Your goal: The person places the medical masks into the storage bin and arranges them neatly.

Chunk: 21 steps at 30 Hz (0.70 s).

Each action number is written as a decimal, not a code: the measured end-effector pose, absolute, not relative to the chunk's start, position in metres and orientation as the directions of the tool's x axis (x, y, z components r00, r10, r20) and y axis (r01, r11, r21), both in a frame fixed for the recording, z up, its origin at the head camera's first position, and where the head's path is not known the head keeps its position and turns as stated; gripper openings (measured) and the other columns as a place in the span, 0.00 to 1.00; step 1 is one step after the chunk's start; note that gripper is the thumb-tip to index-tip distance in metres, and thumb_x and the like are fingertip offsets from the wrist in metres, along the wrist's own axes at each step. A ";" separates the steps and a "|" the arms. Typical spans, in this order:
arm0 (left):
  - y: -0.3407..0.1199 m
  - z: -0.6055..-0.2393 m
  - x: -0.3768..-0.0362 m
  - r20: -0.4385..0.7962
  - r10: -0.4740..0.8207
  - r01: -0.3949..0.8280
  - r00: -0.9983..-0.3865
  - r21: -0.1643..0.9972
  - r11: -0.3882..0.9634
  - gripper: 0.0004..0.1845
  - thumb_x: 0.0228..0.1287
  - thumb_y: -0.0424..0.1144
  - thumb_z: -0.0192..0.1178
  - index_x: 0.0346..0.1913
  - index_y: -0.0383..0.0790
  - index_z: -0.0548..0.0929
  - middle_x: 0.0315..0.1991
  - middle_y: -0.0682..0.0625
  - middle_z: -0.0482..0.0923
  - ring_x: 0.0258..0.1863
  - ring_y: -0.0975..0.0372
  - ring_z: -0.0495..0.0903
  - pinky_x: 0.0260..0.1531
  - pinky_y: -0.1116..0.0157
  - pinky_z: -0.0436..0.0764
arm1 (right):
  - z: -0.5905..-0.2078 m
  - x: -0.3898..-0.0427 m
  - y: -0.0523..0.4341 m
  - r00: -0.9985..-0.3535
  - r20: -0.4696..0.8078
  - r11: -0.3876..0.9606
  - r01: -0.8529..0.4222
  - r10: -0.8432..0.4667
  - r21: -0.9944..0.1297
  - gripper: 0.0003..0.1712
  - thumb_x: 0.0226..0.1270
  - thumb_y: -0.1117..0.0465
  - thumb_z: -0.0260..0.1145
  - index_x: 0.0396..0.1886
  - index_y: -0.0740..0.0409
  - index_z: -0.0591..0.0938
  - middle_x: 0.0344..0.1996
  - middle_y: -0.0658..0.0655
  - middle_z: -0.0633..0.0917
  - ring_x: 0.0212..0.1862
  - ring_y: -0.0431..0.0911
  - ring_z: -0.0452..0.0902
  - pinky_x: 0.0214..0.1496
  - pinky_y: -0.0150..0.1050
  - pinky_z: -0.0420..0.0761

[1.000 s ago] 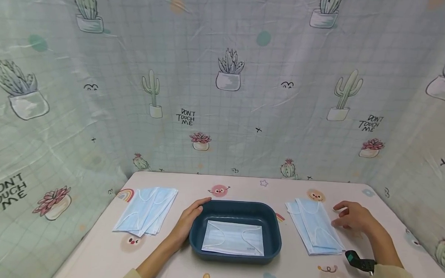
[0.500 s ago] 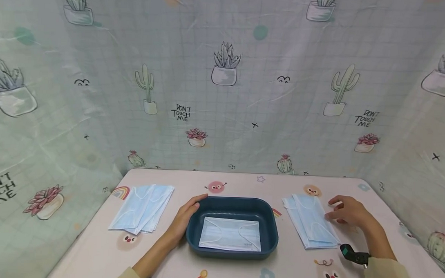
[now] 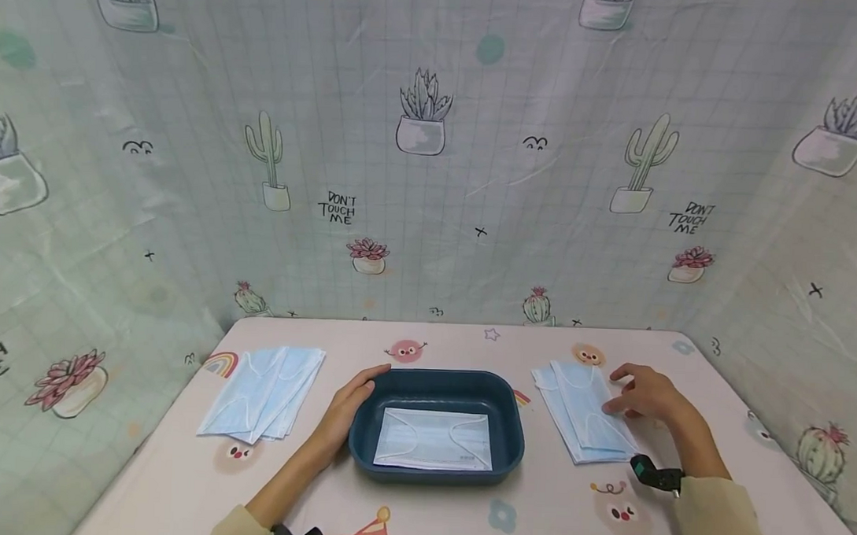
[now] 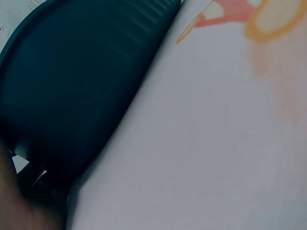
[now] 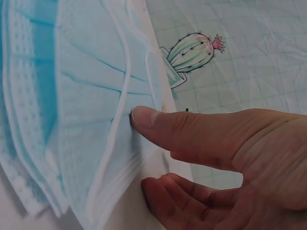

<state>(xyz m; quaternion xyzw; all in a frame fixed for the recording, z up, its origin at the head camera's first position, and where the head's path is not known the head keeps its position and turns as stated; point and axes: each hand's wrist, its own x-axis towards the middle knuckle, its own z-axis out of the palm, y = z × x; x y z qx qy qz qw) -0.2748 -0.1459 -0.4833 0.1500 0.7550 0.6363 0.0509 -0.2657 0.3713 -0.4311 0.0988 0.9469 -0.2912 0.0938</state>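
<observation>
A dark blue plastic basin [image 3: 435, 476] stands mid-table, a flat light-blue face mask [image 3: 433, 441] lying inside. My left hand [image 3: 344, 414] rests along the basin's left side, its fingers stretched towards the back corner. The basin's outer wall [image 4: 72, 72] fills much of the left wrist view, where the hand is dark and mostly cut off. To the right, several overlapping face masks [image 3: 582, 414] lie on the table. My right hand [image 3: 647, 393] is at their right edge. In the right wrist view its thumb [image 5: 177, 129] touches the top mask [image 5: 91, 105], apart from the bent fingers.
Another fanned pile of blue face masks [image 3: 261, 391] lies at the table's left. The pale tabletop [image 3: 533, 507] carries printed cartoon figures. A cactus-print curtain [image 3: 416, 204] hangs behind the table and along both sides.
The head view has shifted slightly, so the scene sits higher and further left. My right hand has come closer to the right-hand masks. The left hand remains on the basin.
</observation>
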 end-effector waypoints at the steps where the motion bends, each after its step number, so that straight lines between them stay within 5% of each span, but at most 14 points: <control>1: -0.146 -0.484 -0.274 0.107 0.291 0.155 -0.951 0.977 0.146 0.23 0.84 0.44 0.41 0.74 0.51 0.73 0.76 0.51 0.70 0.81 0.54 0.60 0.81 0.45 0.49 | -0.432 -0.266 0.371 -0.962 -0.238 0.815 0.242 0.132 -0.527 0.40 0.55 0.57 0.81 0.63 0.69 0.74 0.47 0.73 0.80 0.37 0.50 0.79 0.41 0.43 0.85; 15: -0.144 -0.483 -0.274 0.112 0.278 0.157 -0.954 0.977 0.145 0.22 0.84 0.44 0.41 0.74 0.52 0.74 0.76 0.51 0.70 0.81 0.54 0.61 0.81 0.45 0.50 | -0.435 -0.267 0.371 -0.970 -0.231 0.782 0.201 0.076 -0.590 0.39 0.57 0.63 0.78 0.66 0.67 0.71 0.46 0.71 0.79 0.41 0.53 0.77 0.43 0.43 0.84; 21: -0.144 -0.482 -0.273 0.105 0.272 0.149 -0.956 0.978 0.147 0.22 0.84 0.44 0.41 0.74 0.52 0.74 0.76 0.52 0.69 0.81 0.54 0.60 0.82 0.46 0.50 | -0.437 -0.267 0.372 -0.978 -0.204 0.748 0.161 0.035 -0.644 0.29 0.60 0.66 0.74 0.58 0.66 0.73 0.41 0.65 0.80 0.42 0.53 0.76 0.40 0.38 0.79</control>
